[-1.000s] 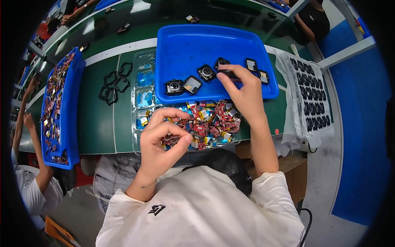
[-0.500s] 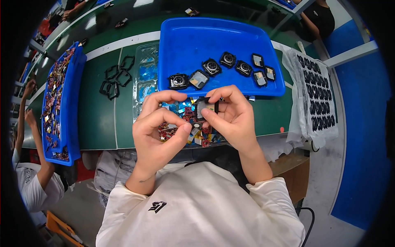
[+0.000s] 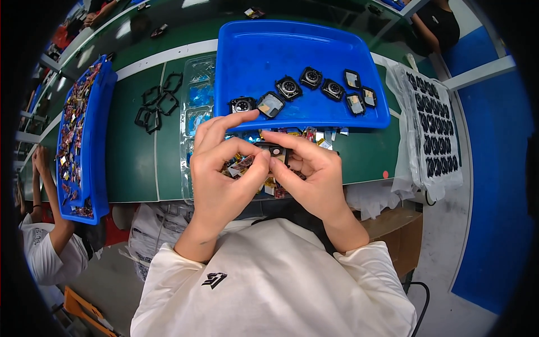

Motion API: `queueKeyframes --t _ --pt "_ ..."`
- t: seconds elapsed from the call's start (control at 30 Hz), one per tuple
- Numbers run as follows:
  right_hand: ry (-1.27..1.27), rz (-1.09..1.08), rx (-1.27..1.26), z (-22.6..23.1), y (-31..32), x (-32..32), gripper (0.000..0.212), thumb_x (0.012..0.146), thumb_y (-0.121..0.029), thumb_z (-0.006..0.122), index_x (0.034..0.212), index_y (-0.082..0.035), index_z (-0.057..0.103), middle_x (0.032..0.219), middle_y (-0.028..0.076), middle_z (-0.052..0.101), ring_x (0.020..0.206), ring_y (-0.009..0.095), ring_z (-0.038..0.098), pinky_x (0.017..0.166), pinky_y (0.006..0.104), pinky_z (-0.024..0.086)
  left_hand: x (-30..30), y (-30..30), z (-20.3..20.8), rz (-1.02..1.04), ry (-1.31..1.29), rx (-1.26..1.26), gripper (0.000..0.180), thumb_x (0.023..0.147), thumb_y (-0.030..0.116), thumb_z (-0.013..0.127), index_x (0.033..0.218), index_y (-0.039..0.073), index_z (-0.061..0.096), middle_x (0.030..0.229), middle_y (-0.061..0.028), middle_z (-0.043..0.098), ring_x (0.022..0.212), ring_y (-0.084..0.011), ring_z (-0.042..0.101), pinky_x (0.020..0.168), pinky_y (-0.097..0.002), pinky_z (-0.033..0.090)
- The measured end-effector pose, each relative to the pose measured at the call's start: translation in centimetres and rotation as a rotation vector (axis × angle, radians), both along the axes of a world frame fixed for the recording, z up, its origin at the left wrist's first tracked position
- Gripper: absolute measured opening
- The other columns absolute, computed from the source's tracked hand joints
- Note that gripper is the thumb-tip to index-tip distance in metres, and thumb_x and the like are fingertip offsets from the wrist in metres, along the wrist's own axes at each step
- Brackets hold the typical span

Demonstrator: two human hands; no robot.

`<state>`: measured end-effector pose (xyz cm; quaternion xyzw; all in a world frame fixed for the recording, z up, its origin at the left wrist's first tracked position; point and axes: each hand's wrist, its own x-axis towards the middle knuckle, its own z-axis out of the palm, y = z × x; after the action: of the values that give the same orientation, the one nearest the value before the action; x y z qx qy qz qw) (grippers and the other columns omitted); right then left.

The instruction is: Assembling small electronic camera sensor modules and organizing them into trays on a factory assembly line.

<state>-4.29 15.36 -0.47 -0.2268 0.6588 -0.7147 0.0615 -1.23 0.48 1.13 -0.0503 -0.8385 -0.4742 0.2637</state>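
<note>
Both hands meet in front of the blue tray [image 3: 303,48]. My right hand [image 3: 315,174] is closed around a black smartwatch case [image 3: 279,150], its thumb and fingers along the sides and much of the case hidden. My left hand [image 3: 222,174] has thumb and index pinched together at the case's left edge; what is between those fingertips is too small to tell. Its other fingers are raised and curved. Below the hands lies a heap of small red circuit boards and battery pieces [image 3: 279,190], partly covered by them. Several watch cases [image 3: 288,88] lie in the blue tray, some showing round backs, others grey inner faces.
Black watch frames [image 3: 167,103] lie on the green table at left. Beyond them stands a blue bin of small electronic parts [image 3: 78,129]. A clear plastic tray [image 3: 191,121] sits beside the blue tray. Rows of black pieces [image 3: 435,123] fill a sheet at right. A co-worker [image 3: 53,247] sits at left.
My left fingertips have moved right and now meet the watch case. The case has turned and sits lower, more covered by my fingers. The co-worker's hands at left have come together.
</note>
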Motion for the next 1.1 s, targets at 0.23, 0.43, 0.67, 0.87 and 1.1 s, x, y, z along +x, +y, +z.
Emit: queueKeyframes --t 0.23,0.43,0.67,0.87,1.1 --pt "0.014 -0.006 0.018 0.1 0.1 0.2 0.031 0.083 0.003 0.060 0.114 0.003 0.061 0.104 0.015 0.065 0.080 0.011 0.064 0.061 0.0233 0.055 0.0 0.0 -0.3 -0.008 -0.047 0.056 0.003 0.066 0.003 0.068 0.067 0.003 0.065 0.108 -0.0099 0.065 0.103 -0.0271 0.052 0.088 -0.0363 0.041" --pt "0.093 -0.034 0.043 0.0 0.3 0.1 0.027 0.085 0.001 0.059 0.112 0.003 0.063 0.098 0.015 0.067 0.072 0.012 0.066 0.059 0.0240 0.054 -0.1 0.2 -0.5 0.000 -0.058 0.061 0.003 0.066 0.003 0.067 0.068 0.003 0.065 0.108 -0.0097 0.065 0.101 -0.0266 0.053 0.088 -0.0360 0.041" --pt "0.066 -0.155 0.062 0.3 0.3 -0.1 0.020 0.087 0.004 0.057 0.106 0.006 0.065 0.096 0.011 0.067 0.078 0.009 0.061 0.065 0.0190 0.050 0.3 1.1 -0.2 0.060 0.072 -0.046 0.012 0.064 0.002 0.074 0.074 0.003 0.069 0.100 -0.0086 0.068 0.089 -0.0228 0.057 0.076 -0.0308 0.046" --pt "-0.084 -0.111 -0.091 0.6 0.8 -0.5 0.020 0.084 0.002 0.062 0.103 0.003 0.066 0.093 0.009 0.067 0.072 0.006 0.061 0.063 0.0192 0.051 1.2 0.4 -0.3 0.019 -0.033 0.071 0.012 0.066 0.001 0.076 0.077 0.002 0.070 0.086 -0.0091 0.069 0.074 -0.0189 0.060 0.066 -0.0273 0.046" --pt "0.171 -0.250 0.043 0.5 0.3 -0.5 0.018 0.074 0.004 0.066 0.091 0.000 0.070 0.081 0.005 0.069 0.064 0.005 0.061 0.057 0.0180 0.050 1.6 -0.2 -0.2 -0.307 -0.434 0.917 0.007 0.077 0.000 0.072 0.081 -0.003 0.068 0.080 -0.0090 0.068 0.072 -0.0107 0.061 0.064 -0.0216 0.049"
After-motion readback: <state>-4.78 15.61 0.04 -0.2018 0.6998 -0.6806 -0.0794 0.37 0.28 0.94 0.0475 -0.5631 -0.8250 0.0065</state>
